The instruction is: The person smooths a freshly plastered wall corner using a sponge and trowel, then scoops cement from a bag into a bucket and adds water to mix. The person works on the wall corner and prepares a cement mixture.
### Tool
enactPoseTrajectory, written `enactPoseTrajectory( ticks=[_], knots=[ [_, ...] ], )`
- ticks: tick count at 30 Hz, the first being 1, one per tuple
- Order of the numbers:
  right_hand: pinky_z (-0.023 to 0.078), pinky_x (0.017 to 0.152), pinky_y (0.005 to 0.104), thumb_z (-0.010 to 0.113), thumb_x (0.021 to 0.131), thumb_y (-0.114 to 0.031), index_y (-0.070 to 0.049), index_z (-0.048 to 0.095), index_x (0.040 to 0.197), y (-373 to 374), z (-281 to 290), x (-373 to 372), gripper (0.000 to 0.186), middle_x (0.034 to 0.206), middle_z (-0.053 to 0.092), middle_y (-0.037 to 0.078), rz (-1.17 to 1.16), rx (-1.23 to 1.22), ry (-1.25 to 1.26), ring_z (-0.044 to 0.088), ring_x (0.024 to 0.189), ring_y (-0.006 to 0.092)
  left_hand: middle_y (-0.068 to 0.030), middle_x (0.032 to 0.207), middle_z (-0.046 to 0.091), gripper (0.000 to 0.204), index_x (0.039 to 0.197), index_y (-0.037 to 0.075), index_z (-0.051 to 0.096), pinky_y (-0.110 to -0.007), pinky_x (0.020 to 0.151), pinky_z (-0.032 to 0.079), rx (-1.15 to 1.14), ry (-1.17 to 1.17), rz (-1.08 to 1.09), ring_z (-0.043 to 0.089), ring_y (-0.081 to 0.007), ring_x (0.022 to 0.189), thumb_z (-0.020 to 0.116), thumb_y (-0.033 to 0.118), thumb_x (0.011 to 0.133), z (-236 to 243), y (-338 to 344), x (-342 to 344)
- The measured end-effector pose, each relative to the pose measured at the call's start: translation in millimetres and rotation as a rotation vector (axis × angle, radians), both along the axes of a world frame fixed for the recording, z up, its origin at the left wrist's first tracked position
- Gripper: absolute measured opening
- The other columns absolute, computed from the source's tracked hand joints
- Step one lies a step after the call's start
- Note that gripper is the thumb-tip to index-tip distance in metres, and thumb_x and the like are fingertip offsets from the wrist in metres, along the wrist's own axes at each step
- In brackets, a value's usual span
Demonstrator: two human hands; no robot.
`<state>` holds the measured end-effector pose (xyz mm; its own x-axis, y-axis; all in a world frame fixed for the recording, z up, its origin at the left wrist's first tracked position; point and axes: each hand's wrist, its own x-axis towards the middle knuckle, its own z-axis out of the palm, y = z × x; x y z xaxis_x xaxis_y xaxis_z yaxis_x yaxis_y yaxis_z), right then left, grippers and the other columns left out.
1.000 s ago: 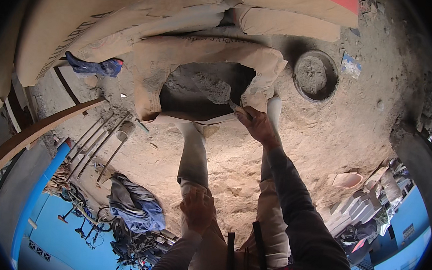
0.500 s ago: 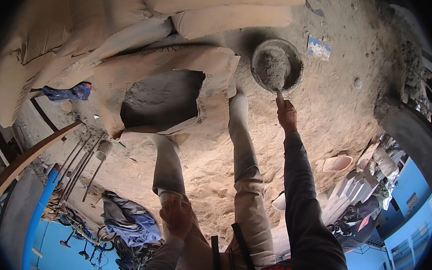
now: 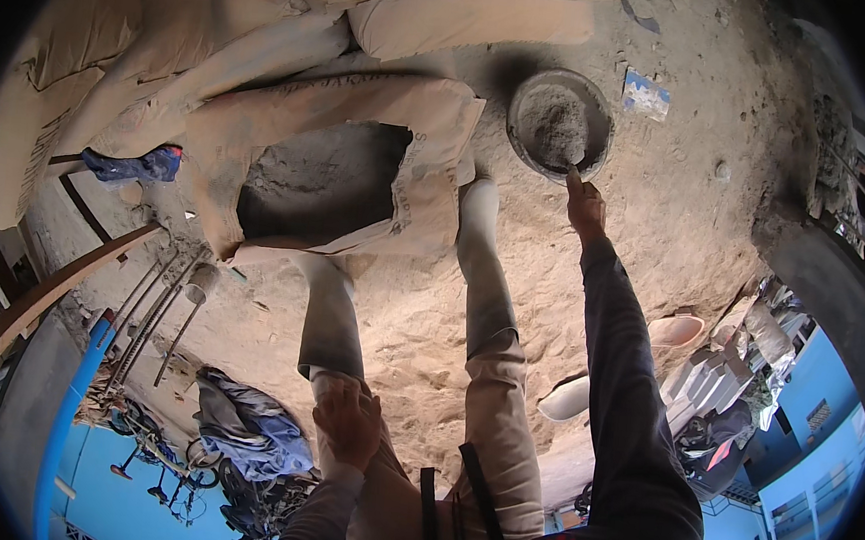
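My right hand (image 3: 585, 208) is closed round the short handle of a trowel (image 3: 573, 168), at the near rim of a round dark bucket (image 3: 601, 153). Grey cement powder (image 3: 553, 123) is heaped in the bucket and hides the trowel's blade. My left hand (image 3: 349, 422) rests on my left knee, fingers spread over the trouser leg and holding nothing. In front of my boots lies a brown paper cement bag (image 3: 438, 120), its upper side torn wide open. Grey powder (image 3: 324, 167) shows inside it.
Full paper sacks (image 3: 470, 27) are stacked at the far side and far left. A blue and white packet (image 3: 646, 94) lies right of the bucket. To the left are a dark blue cloth (image 3: 131, 164), metal rods (image 3: 153, 326) and a blue pipe (image 3: 73, 415). Pale tiles (image 3: 708, 380) stand at right.
The whole view has shifted slightly. My right hand still grips the trowel at the bucket's near rim, and its handle appears drawn slightly farther in. My left hand stays on the knee.
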<state>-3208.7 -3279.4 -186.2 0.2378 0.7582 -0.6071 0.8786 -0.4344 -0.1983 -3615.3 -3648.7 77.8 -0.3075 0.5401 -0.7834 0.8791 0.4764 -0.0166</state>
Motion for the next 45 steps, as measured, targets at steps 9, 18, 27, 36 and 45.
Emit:
enactPoseTrajectory(
  ticks=[9,18,27,36,45],
  knots=[
    [0.052,0.098,0.0577,0.057,0.108,-0.045,-0.024,0.059,0.141,15.2,18.6,16.1,0.039,0.124,0.07,0.021,0.255,0.046,-0.276,0.065,0.119,0.046,-0.0146,0.153,0.055,0.06,0.142,0.012,0.064,-0.063,0.114,0.035,0.008,-0.054,0.044,0.05,-0.0351,0.141,0.071,0.05,0.096,-6.4,0.5,-3.2],
    [0.057,0.083,0.054,0.066,0.106,-0.034,-0.007,0.058,0.138,-72.2,121.6,-127.8,0.043,0.111,0.068,0.019,0.249,0.397,0.007,0.069,0.104,0.043,-0.0129,0.153,0.053,0.066,0.144,0.01,0.062,-0.063,0.116,0.032,0.031,-0.069,0.079,0.045,-0.035,0.145,0.069,0.054,0.097,-1.8,-3.4,-16.0],
    [0.061,0.084,0.0528,0.071,0.101,-0.036,-0.016,0.063,0.128,-43.2,27.2,-306.6,0.035,0.113,0.072,0.016,0.638,0.297,0.211,0.073,0.101,0.0403,-0.0109,0.149,0.055,0.066,0.144,0.011,0.062,-0.061,0.115,0.033,0.06,-0.042,0.104,0.047,-0.0319,0.142,0.072,0.053,0.095,-6.8,-12.1,-16.2],
    [0.059,0.093,0.0501,0.074,0.098,-0.037,-0.019,0.073,0.13,-44.9,-10.5,-338.7,0.037,0.121,0.077,0.016,0.474,0.052,0.574,0.074,0.11,0.0391,-0.0121,0.152,0.056,0.066,0.144,0.009,0.062,-0.064,0.118,0.031,0.041,-0.07,0.152,0.048,-0.0346,0.143,0.071,0.053,0.095,-3.2,-11.5,-30.3],
    [0.06,0.09,0.0451,0.077,0.096,-0.036,-0.012,0.077,0.128,-49.8,-45.0,-399.6,0.04,0.107,0.078,0.021,0.444,-0.021,0.698,0.076,0.103,0.0392,-0.0118,0.151,0.057,0.067,0.143,0.008,0.063,-0.062,0.116,0.031,0.08,-0.071,0.128,0.049,-0.0341,0.141,0.071,0.055,0.095,-5.3,-5.4,-30.7]
  ],
)
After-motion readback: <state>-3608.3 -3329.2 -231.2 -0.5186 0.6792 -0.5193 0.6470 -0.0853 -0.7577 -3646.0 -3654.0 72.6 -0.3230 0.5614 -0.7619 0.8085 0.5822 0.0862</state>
